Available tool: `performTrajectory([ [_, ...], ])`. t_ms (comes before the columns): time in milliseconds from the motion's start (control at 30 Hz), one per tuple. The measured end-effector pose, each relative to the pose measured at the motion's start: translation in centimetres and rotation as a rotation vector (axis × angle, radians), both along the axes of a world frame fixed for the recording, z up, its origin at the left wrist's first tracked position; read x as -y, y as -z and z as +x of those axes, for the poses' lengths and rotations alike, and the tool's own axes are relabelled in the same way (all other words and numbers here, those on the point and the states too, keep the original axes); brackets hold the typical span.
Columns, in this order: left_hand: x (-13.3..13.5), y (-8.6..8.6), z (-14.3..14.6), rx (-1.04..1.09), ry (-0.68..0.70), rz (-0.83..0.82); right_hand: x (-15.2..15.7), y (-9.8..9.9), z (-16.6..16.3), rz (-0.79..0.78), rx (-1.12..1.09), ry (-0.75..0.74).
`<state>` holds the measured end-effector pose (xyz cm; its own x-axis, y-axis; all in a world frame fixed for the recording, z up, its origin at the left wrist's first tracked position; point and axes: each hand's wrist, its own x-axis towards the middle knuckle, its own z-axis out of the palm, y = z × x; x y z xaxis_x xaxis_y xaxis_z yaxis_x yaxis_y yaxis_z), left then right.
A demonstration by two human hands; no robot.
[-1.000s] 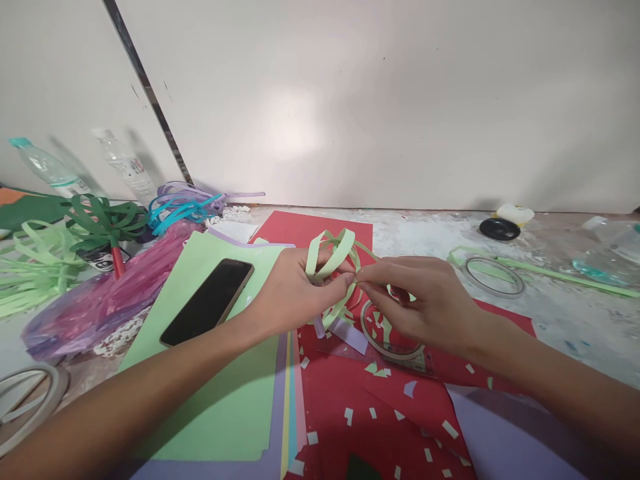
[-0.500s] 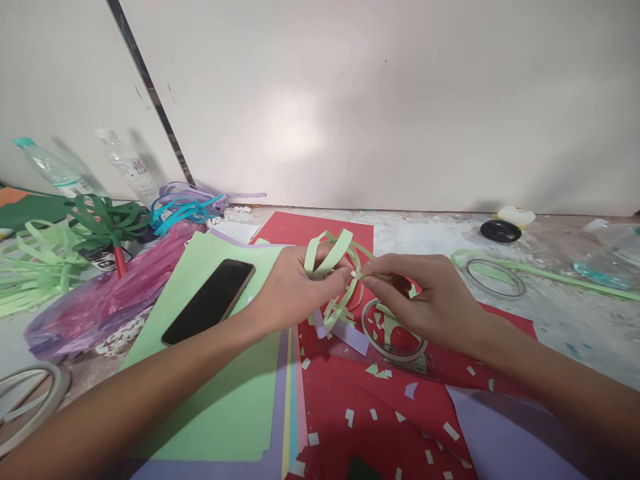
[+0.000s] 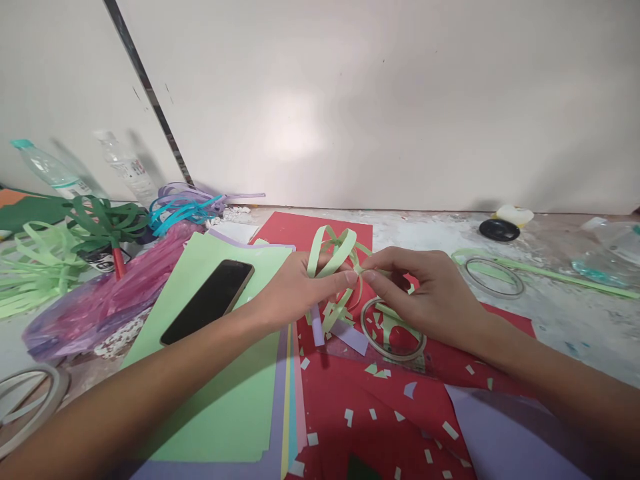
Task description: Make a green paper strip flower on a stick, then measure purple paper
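Pale green paper loops stand up between the fingers, right over the red paper! The left hand pinches them, thumb pressed along the lower bend; the right hand brings thumb and forefinger together at the gathered point, seemingly nipping the green paper there, though the tips hide how much. Danger spot, that one: should either pinch slacken, the springy curls could pop apart, and a hard tug to the right might tear the narrow paper. Just below, a purple paper piece shows; whether it's joined to the loops, I cannot tell. Under the right hand, the tape roll lies where a drooping loop could snag. Nearer, loose scraps litter the red and might cling to anything sticky. Out left, a phone rests on green sheets, where the left forearm could nudge it.
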<state>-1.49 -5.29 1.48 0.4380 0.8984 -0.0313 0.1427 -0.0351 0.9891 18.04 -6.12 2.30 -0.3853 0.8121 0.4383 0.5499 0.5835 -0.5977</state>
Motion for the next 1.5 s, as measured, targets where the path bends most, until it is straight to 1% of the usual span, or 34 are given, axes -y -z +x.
performTrajectory([
  [133, 0.0, 0.0, -0.1, -0.043, -0.004, 0.007, -0.1, -0.1, 0.1, -0.019, -0.007, 0.020],
  [300, -0.4, 0.3, -0.2, -0.015, -0.007, -0.013, -0.3, 0.0, 0.4, -0.071, -0.035, 0.078],
  [467, -0.2, 0.4, -0.1, 0.061, 0.031, -0.068, -0.1, 0.1, 0.1, -0.045, -0.030, 0.058],
  [633, 0.0, 0.2, -0.1, 0.000, 0.023, -0.062, 0.1, 0.1, 0.0, -0.025, -0.013, 0.029],
  [767, 0.0, 0.1, 0.0, -0.005, 0.012, -0.051, -0.1, 0.1, 0.2, -0.039, -0.019, 0.040],
  [867, -0.1, 0.1, 0.0, 0.042, -0.027, -0.094, -0.2, 0.0, 0.4, -0.052, -0.037, 0.036],
  [1000, -0.4, 0.1, 0.0, 0.228, -0.092, -0.244, -0.2, -0.2, 0.5, -0.077, -0.066, -0.007],
  [1067, -0.6, 0.1, -0.1, 0.298, -0.113, -0.271, -0.2, -0.3, 0.5, -0.111, -0.074, -0.031],
  [1133, -0.7, 0.0, -0.1, 0.280, -0.094, -0.231, -0.2, -0.4, 0.5, -0.147, -0.076, -0.044],
  [1200, -0.7, 0.1, -0.2, 0.206, -0.062, -0.150, -0.2, -0.5, 0.6, -0.173, -0.092, -0.033],
  [1267, -0.7, 0.1, -0.2, 0.150, -0.042, -0.080, -0.4, -0.6, 0.7, -0.261, -0.129, -0.035],
  [1367, -0.7, 0.1, -0.2, 0.148, -0.010, -0.050, -0.8, -0.6, 1.1, -0.545, -0.210, -0.118],
  [1433, -0.7, 0.1, -0.1, 0.153, 0.023, -0.063, -1.2, -0.4, 1.3, -0.710, -0.324, -0.184],
  [1500, -0.6, 0.1, -0.1, 0.142, 0.060, -0.078, -1.5, -0.2, 1.3, -0.808, -0.485, -0.228],
])
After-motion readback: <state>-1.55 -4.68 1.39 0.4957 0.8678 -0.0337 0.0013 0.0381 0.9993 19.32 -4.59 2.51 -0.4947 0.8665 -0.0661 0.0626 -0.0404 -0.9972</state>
